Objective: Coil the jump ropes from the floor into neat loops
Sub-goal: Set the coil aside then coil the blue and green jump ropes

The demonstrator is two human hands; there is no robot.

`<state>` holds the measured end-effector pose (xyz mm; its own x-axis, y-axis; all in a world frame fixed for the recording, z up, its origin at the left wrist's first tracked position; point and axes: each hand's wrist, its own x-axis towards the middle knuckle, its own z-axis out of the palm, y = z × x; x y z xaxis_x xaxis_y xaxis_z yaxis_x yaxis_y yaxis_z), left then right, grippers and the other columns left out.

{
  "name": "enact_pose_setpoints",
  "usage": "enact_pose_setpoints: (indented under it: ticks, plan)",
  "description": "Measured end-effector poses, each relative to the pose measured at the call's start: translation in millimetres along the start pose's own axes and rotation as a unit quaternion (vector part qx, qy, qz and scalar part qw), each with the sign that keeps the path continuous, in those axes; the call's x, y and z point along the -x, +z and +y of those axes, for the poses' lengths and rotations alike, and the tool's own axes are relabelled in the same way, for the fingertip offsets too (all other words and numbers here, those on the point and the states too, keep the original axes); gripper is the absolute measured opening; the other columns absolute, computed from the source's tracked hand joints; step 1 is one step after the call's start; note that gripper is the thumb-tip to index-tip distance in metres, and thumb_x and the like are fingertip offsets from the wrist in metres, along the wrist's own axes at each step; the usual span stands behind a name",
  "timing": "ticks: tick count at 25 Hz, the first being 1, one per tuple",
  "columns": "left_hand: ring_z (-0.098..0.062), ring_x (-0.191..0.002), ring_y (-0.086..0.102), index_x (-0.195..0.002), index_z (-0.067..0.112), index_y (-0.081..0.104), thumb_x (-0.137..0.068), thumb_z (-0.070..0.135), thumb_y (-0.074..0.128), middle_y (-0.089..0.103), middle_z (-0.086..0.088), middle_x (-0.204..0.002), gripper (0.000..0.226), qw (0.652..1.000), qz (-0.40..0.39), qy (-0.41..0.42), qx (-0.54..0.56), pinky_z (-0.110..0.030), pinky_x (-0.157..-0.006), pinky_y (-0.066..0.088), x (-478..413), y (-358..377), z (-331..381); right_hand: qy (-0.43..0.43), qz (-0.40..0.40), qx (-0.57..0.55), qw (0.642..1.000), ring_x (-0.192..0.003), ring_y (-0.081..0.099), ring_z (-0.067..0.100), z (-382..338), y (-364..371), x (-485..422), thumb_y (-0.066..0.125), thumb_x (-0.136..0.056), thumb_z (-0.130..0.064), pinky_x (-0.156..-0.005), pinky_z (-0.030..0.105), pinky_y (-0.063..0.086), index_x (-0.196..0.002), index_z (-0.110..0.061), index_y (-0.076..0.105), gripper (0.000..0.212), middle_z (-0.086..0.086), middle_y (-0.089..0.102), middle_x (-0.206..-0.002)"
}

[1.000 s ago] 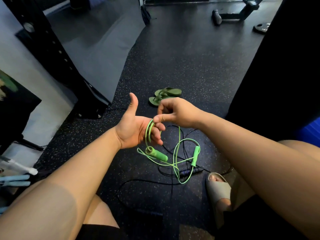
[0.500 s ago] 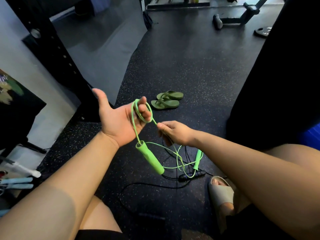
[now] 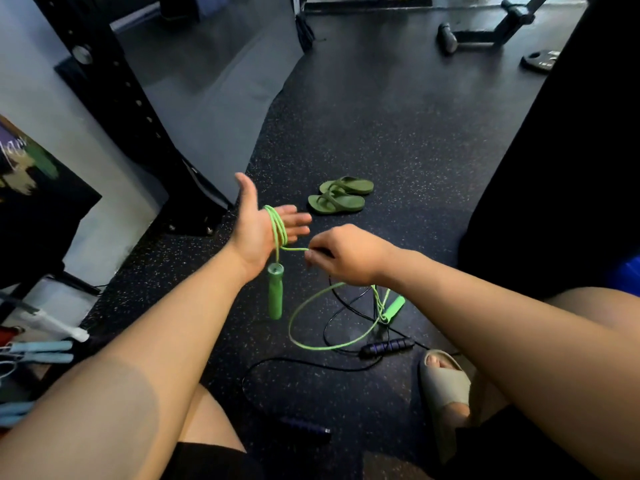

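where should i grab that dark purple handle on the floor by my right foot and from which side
Take the dark purple handle around its middle, coming down from above and pinching across its narrow width. It lies flat on the floor, long axis left to right, and the green rope crosses by its left end, so the middle is likely freest.

Two jump ropes: one green rope [image 3: 277,226], one black rope [image 3: 304,363]. Two green handles [image 3: 275,292], two dark handles [image 3: 388,346]. Two green flip-flops [image 3: 337,202], one beige slide [image 3: 445,386], one weight plate [image 3: 540,60].
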<state>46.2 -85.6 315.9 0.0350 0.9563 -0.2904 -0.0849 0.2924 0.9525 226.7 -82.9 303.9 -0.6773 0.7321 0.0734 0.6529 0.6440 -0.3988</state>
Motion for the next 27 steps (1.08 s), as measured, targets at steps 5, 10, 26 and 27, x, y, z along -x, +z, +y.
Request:
enact_pose_setpoints:
  ticks: [5,10,26,27]
  plan:
    - [-0.032,-0.088,0.066,-0.087,0.006,0.074,-0.065,0.091,-0.015,0.069,-0.022,-0.088,0.126,0.958,-0.224,-0.078,-0.16,-0.045,-0.096,0.046,10,12,-9,0.001,0.039,-0.045,0.998,-0.061,0.054,0.011,11,-25,2,0.068,-0.091,-0.04,-0.056,0.025,0.039,-0.083,-0.017,0.068,0.024,-0.007,0.062,-0.068]
    - [-0.032,-0.067,0.067,-0.086,-0.002,0.065,-0.062,0.094,-0.013,0.066,-0.015,-0.063,0.126,0.943,-0.293,-0.119,-0.102,-0.037,-0.075,0.054,18,18,-2,0.027,0.075,-0.166,0.983,-0.054,0.04,0.004,40,-34,8,0.077,-0.081,-0.043,-0.053,0.019,0.031,-0.077,-0.017,0.06,0.032,-0.01,0.044,-0.06]
    - [-0.029,-0.092,0.066,-0.112,0.001,0.064,-0.057,0.105,0.014,0.069,-0.009,-0.091,0.128,0.932,-0.174,0.035,0.317,-0.036,-0.094,0.048,26,-2,25,0.119,0.012,-0.304,0.945,-0.058,0.053,0.016,31,36,3,0.041,-0.106,-0.029,-0.061,0.035,0.047,-0.09,-0.02,0.06,0.026,0.005,0.058,-0.066]
    - [-0.031,-0.099,0.066,-0.114,0.001,0.063,-0.058,0.105,0.013,0.07,-0.01,-0.097,0.128,0.934,-0.157,0.046,0.317,-0.037,-0.098,0.047,25,-5,26,0.124,-0.021,-0.286,0.95,-0.06,0.054,0.017,31,40,4,0.042,-0.105,-0.027,-0.063,0.037,0.049,-0.095,-0.018,0.062,0.024,0.005,0.059,-0.067]
